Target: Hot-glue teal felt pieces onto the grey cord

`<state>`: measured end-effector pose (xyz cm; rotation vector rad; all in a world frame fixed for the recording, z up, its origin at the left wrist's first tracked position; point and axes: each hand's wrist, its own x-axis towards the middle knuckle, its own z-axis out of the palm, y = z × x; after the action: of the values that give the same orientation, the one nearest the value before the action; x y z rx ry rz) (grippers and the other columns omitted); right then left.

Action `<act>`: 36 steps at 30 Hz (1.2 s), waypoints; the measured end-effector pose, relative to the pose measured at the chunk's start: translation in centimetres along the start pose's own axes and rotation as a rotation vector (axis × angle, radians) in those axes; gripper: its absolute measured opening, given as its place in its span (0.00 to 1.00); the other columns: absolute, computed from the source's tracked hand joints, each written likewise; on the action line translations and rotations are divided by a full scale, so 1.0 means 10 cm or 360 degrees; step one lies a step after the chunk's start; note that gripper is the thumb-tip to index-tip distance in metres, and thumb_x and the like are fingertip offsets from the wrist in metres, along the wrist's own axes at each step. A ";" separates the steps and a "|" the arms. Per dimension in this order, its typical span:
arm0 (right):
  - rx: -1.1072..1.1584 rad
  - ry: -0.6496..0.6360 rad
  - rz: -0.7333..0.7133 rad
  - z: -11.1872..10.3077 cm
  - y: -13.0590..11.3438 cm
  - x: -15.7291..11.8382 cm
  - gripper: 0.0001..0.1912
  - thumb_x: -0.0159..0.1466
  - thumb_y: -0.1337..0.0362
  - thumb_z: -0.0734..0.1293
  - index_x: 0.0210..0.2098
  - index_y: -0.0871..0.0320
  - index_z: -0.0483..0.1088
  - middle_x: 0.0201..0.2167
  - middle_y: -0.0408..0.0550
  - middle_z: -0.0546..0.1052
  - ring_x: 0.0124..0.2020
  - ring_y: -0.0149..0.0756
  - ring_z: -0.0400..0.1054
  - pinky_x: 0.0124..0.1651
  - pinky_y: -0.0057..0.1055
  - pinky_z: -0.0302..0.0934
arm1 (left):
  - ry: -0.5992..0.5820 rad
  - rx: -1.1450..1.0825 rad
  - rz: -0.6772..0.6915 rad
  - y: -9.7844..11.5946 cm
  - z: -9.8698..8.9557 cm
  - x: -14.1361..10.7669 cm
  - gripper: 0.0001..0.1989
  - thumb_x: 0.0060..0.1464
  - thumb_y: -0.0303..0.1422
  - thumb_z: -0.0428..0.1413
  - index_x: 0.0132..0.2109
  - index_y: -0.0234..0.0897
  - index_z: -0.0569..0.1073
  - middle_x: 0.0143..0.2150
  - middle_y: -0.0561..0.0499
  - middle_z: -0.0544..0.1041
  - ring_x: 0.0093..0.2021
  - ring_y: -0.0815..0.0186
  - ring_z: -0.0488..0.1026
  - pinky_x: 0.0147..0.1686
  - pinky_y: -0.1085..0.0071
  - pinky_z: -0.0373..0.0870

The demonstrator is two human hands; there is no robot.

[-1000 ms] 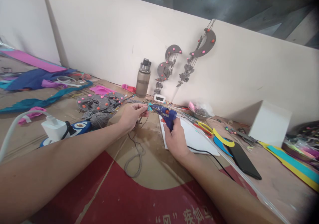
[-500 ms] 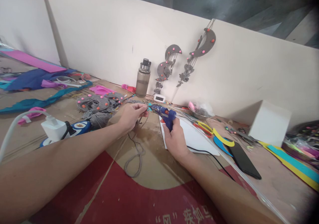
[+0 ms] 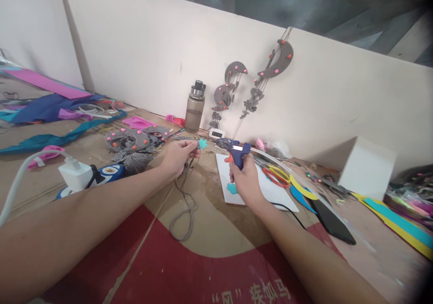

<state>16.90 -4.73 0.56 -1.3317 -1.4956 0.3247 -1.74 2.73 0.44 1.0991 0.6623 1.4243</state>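
Note:
Between its pinched fingertips my left hand point(image 3: 181, 156) holds a small teal flower point(image 3: 202, 143), with grey cord point(image 3: 185, 204) hanging below onto the cardboard. My right hand point(image 3: 246, 177) is wrapped round the handle of a blue glue gun point(image 3: 238, 153), whose nozzle points left, a short gap to the right of the flower. Under the right hand lies a white board point(image 3: 225, 173) with another teal piece point(image 3: 232, 188) on it. The cord's upper end is partly hidden by the left fingers.
A bottle point(image 3: 195, 108) and small digital clock point(image 3: 217, 134) stand by the wall. Grey moon ornaments point(image 3: 282, 58) hang there. Right are scissors point(image 3: 275, 177) and a black phone point(image 3: 333, 220); left, grey felt pieces point(image 3: 126, 139) and a white plug point(image 3: 75, 176) on a power strip.
My right hand has drawn the glue gun rightward, away from the flower. The flower now shows fully in my left hand, which has hardly moved. The teal piece on the board has come into view.

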 end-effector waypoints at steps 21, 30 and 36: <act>-0.0893 -0.0128 0.0506 -0.43 0.24 0.33 0.14 0.52 0.59 0.68 0.19 0.56 0.59 0.19 0.52 0.71 0.30 0.43 0.69 0.35 0.38 0.60 | -0.0192 0.0744 0.0442 0.12 0.04 -0.08 0.11 0.49 0.38 0.57 0.33 0.34 0.75 0.26 0.50 0.75 0.25 0.69 0.69 0.27 0.72 0.64; 0.0019 -0.0162 -0.0231 0.06 -0.38 -0.11 0.06 0.59 0.63 0.61 0.33 0.55 0.57 0.36 0.45 0.70 0.38 0.32 0.66 0.43 0.32 0.61 | -0.0245 0.1177 0.0923 0.17 0.13 -0.25 0.06 0.50 0.32 0.56 0.34 0.37 0.77 0.33 0.48 0.77 0.34 0.65 0.71 0.35 0.71 0.64; 0.0692 -0.0238 0.0146 0.19 -0.38 -0.19 0.15 0.55 0.62 0.66 0.35 0.53 0.53 0.33 0.40 0.71 0.37 0.31 0.69 0.42 0.31 0.62 | -0.0353 0.1262 0.0988 0.09 0.14 -0.26 0.06 0.51 0.32 0.55 0.34 0.37 0.76 0.34 0.49 0.77 0.35 0.66 0.72 0.38 0.70 0.67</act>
<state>12.87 -6.79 1.72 -1.0435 -1.3862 0.7763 -1.15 -0.18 1.10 2.1988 0.7843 1.5401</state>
